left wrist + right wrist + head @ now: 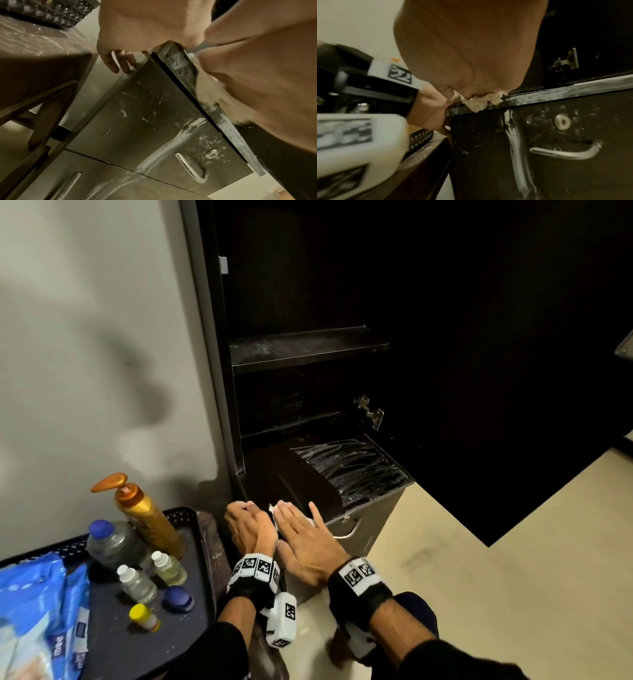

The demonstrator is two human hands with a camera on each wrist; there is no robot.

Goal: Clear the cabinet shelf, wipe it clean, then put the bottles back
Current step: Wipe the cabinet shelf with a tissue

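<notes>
The dark cabinet shelf (359,470) shows white streaks on its right part. My right hand (305,539) lies flat with straight fingers and presses a white wipe (274,508) onto the shelf's front left corner. The wipe (477,104) pokes out under the palm at the front edge (556,92). My left hand (248,525) sits just left of it, fingers (118,60) curled over the shelf's left corner. The bottles stand on a dark tray (191,542) at the left: a gold pump bottle (147,515), a clear blue-capped one (109,542) and several small ones.
A blue wipes pack (34,611) lies on the tray's near end. Below the shelf is a drawer with a lock (211,155) and metal handle (190,169). An upper shelf (301,347) is dusty. The open cabinet door (513,405) stands right, over beige floor.
</notes>
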